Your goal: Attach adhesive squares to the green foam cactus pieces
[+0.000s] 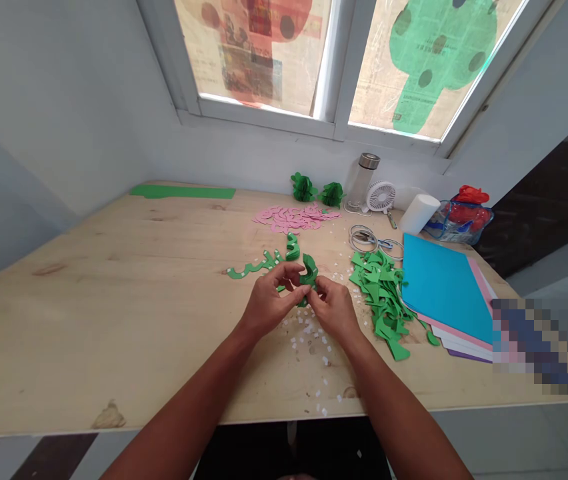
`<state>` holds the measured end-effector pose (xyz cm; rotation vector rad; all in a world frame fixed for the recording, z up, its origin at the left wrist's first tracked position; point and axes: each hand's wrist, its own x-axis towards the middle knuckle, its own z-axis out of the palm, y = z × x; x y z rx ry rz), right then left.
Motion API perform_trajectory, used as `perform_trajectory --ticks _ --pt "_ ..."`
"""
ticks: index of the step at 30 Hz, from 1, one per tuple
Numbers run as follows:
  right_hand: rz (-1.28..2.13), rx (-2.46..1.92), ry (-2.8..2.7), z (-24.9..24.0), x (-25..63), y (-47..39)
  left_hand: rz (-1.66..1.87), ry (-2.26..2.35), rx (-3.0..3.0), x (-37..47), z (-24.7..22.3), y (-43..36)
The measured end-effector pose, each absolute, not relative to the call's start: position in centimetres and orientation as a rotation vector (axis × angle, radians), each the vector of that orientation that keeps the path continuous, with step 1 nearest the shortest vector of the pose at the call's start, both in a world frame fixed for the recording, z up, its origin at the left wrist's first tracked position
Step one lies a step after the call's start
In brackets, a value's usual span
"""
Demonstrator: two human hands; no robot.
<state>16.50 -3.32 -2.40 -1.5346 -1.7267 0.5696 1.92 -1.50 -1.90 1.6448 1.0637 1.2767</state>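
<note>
A green cut-out piece with wavy edges stands between my two hands above the table. My left hand pinches it from the left with thumb and fingers. From the right, the fingertips of my right hand grip its lower part; fingers partly cover it. Just beyond my left hand lies a wavy green strip with small white squares on it. A folded green piece rests behind the hands. Small white paper bits are scattered beneath them.
Green scraps are heaped at right, beside coloured sheets and scissors. Pink cut-outs lie farther back. Along the wall stand two green paper shapes, a bottle, a small fan and a white roll.
</note>
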Motion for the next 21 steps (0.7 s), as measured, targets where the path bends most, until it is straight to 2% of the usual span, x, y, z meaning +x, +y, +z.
perform_trajectory --ticks 12,21 --pt "0.345 -1.641 -1.861 -2.63 15.98 -3.58 1.321 1.040 1.514 2.35 -2.49 -1.33" --pt "0.415 -1.521 -1.877 -2.59 15.96 -3.64 1.273 0.922 1.131 2.17 -2.23 -0.99"
